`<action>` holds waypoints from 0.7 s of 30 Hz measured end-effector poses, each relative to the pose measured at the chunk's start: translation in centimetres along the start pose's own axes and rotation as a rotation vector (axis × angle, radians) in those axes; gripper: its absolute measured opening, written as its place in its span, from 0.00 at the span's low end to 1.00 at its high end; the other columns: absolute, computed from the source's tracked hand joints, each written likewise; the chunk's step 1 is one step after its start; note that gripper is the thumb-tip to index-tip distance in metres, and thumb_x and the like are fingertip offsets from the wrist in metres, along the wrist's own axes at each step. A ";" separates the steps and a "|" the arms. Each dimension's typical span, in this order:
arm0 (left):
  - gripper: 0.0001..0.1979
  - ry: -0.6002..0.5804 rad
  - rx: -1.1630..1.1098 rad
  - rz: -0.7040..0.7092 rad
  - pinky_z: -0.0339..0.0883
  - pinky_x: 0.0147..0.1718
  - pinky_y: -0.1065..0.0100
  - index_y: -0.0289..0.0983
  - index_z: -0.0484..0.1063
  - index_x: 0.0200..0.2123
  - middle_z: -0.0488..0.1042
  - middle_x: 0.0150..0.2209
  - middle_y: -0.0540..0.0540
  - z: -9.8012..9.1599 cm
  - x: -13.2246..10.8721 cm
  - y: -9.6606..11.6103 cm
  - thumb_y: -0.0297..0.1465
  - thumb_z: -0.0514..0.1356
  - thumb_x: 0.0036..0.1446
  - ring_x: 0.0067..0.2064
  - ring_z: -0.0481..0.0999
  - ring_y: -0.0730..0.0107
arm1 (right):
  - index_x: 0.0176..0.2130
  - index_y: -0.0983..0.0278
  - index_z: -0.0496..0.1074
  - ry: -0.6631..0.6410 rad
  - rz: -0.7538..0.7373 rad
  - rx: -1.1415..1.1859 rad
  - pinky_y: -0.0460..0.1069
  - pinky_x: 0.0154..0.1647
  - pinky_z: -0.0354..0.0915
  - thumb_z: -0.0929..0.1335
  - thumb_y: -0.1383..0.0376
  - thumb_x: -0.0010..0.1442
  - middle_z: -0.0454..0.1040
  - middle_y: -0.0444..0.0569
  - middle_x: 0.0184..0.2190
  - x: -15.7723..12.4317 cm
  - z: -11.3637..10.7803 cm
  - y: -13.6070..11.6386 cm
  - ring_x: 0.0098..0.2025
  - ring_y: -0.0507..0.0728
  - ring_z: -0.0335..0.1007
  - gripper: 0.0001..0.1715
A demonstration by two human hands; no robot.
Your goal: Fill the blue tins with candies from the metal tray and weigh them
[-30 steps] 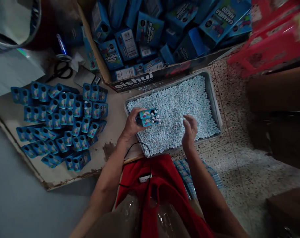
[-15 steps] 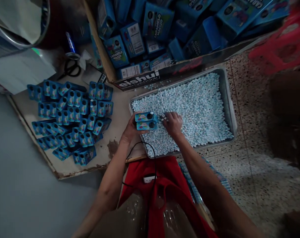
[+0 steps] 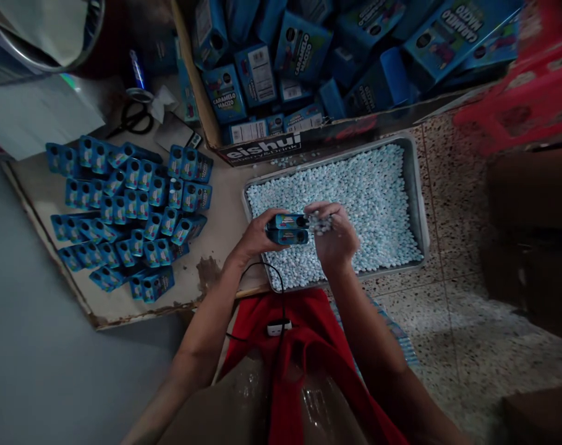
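My left hand (image 3: pixel 255 238) grips two small blue boxes (image 3: pixel 287 228) stacked together, held over the near left part of a metal tray (image 3: pixel 415 185). The tray is full of small pale blue and white candies (image 3: pixel 368 191). My right hand (image 3: pixel 334 235) is cupped and closed on a handful of those candies, pressed against the open ends of the boxes. Some candies show between its fingers.
Many small blue boxes (image 3: pixel 127 210) lie in rows on a worn board (image 3: pixel 216 204) to the left. A big carton (image 3: pixel 262 145) of larger blue packs stands behind the tray. Scissors (image 3: pixel 132 120) lie at the far left; red crates (image 3: pixel 531 93) at the right; a speckled floor.
My right hand reached into the candies, scooped some up and brought them to the open ends of the boxes. My left hand kept hold of the two boxes.
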State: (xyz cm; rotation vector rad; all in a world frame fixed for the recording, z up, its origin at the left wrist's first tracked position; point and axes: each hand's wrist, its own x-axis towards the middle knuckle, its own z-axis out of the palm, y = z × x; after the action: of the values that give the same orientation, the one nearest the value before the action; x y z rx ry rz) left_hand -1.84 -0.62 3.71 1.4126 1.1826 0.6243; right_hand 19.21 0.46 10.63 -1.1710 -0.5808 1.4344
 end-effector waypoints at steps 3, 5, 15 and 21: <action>0.41 0.014 0.083 0.007 0.78 0.62 0.57 0.41 0.78 0.63 0.84 0.58 0.43 0.3 0.1 0.8 0.32 0.84 0.44 0.59 0.85 0.50 | 0.29 0.55 0.75 -0.019 -0.131 -0.086 0.59 0.53 0.71 0.71 0.48 0.67 0.77 0.49 0.34 -0.5 1.3 1.2 0.42 0.63 0.74 0.19; 0.41 0.078 0.141 0.010 0.79 0.62 0.57 0.41 0.78 0.62 0.84 0.59 0.42 0.5 0.1 0.8 0.31 0.83 0.44 0.59 0.85 0.50 | 0.28 0.55 0.76 -0.034 -0.185 -0.105 0.57 0.49 0.70 0.72 0.50 0.67 0.75 0.47 0.30 -1.1 1.5 2.0 0.37 0.61 0.72 0.19; 0.39 0.125 0.015 0.132 0.77 0.64 0.58 0.40 0.77 0.62 0.84 0.60 0.40 1.8 1.1 -1.7 0.32 0.82 0.47 0.61 0.85 0.52 | 0.32 0.59 0.81 0.297 -0.039 -0.525 0.68 0.72 0.66 0.71 0.48 0.67 0.88 0.54 0.51 -1.3 -5.5 1.5 0.62 0.68 0.80 0.20; 0.41 0.260 -0.046 0.071 0.76 0.65 0.55 0.41 0.79 0.61 0.84 0.61 0.38 1.5 -0.2 -3.1 0.40 0.85 0.45 0.62 0.84 0.48 | 0.38 0.60 0.81 0.222 0.055 -0.611 0.64 0.69 0.68 0.76 0.44 0.63 0.87 0.56 0.52 -1.2 -7.6 2.6 0.60 0.66 0.80 0.22</action>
State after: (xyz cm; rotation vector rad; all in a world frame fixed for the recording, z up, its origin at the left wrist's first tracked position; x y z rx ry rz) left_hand -1.57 -1.86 0.52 1.3681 1.3156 0.9014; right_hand 24.65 -3.27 5.91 -1.8104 -0.8666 1.1769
